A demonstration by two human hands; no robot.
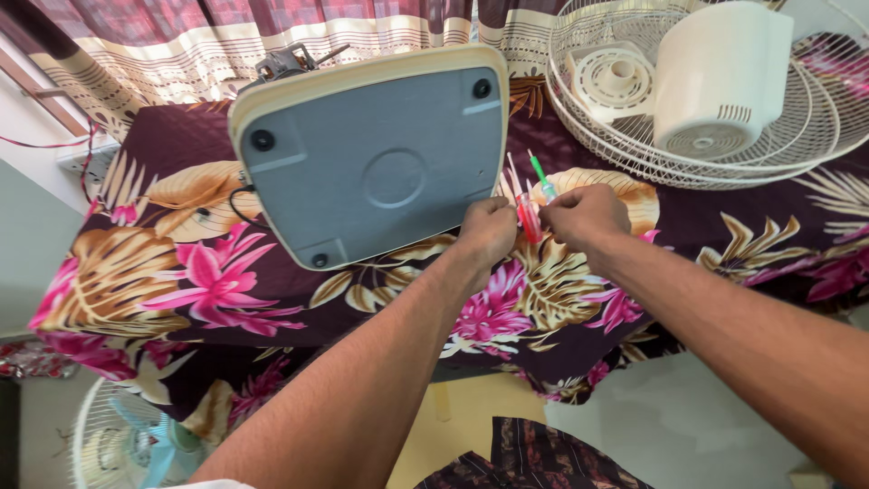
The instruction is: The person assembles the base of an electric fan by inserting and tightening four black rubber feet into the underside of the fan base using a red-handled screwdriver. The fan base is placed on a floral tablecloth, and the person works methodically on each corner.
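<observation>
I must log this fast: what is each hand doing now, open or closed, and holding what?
Left hand: closed, fingers pinching the red tool.
Right hand: closed on the same red tool.

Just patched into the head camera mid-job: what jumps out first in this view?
The grey underside of a cream fan base stands tilted at centre on a table under a dark floral cloth. Right beside its lower corner, the left hand and right hand meet around a small red piece, with a green-tipped tool sticking up between them. Top right, a white wire fan guard holds a cream motor housing.
</observation>
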